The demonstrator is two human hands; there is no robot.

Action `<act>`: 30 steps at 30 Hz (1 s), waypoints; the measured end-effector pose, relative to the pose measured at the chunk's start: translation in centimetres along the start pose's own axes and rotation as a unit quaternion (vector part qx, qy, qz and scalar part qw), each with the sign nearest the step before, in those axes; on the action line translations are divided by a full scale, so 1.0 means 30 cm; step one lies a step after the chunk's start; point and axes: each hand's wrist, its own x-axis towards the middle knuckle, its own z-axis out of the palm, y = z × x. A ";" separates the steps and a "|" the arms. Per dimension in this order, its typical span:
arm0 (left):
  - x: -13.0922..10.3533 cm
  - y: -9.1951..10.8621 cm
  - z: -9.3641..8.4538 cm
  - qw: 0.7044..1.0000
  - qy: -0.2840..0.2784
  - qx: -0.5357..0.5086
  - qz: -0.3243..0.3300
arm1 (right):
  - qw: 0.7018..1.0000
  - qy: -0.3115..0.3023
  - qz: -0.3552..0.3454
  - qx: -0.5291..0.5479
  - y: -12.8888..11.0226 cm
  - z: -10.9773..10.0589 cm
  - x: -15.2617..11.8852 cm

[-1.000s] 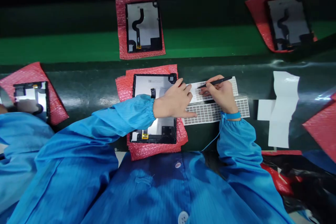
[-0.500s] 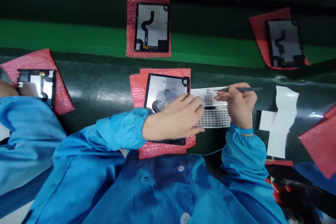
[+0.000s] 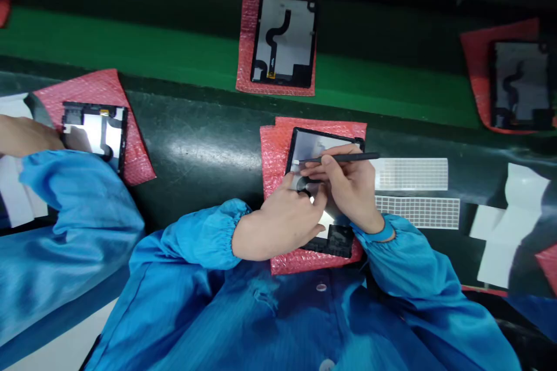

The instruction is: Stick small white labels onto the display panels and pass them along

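My right hand point(image 3: 352, 185) grips dark tweezers point(image 3: 348, 157) in a pinch, held over a tablet screen panel point(image 3: 304, 140) that lies back side up. At the tweezers' tip is a small white sticker point(image 3: 296, 162), close to the panel's left edge; whether it touches the surface I cannot tell. My left hand point(image 3: 282, 214) rests over the panel's lower left, fingers apart, with one fingertip near the sticker. Both hands cover much of the panel and its black flex cable. Pink bubble wrap point(image 3: 273, 153) lies beneath the panel.
Right of the panel lie two sticker sheets point(image 3: 418, 212) and white backing paper point(image 3: 500, 232). Another panel point(image 3: 282, 40) sits on bubble wrap on the green strip, with one more point(image 3: 522, 84) at far right. At left, a co-worker's hand point(image 3: 28, 134) is beside a panel point(image 3: 93, 133).
My right hand has moved left from the sticker sheets to over the panel, bringing the tweezers. My left hand has settled lower on the panel. The whole view has shifted.
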 end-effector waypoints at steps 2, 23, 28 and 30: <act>-0.003 -0.006 0.005 1.000 0.008 0.000 0.010 | 1.000 -0.002 0.013 -0.012 0.021 0.015 0.006; 0.000 -0.012 -0.001 1.000 0.002 -0.008 0.008 | 0.997 0.024 0.014 -0.075 0.021 0.028 0.005; -0.007 -0.010 0.002 1.000 0.024 -0.006 0.003 | 0.996 0.036 0.000 -0.079 0.021 0.034 0.002; -0.007 -0.011 0.004 1.000 0.025 -0.009 0.002 | 0.996 0.038 0.000 -0.079 0.020 0.036 0.002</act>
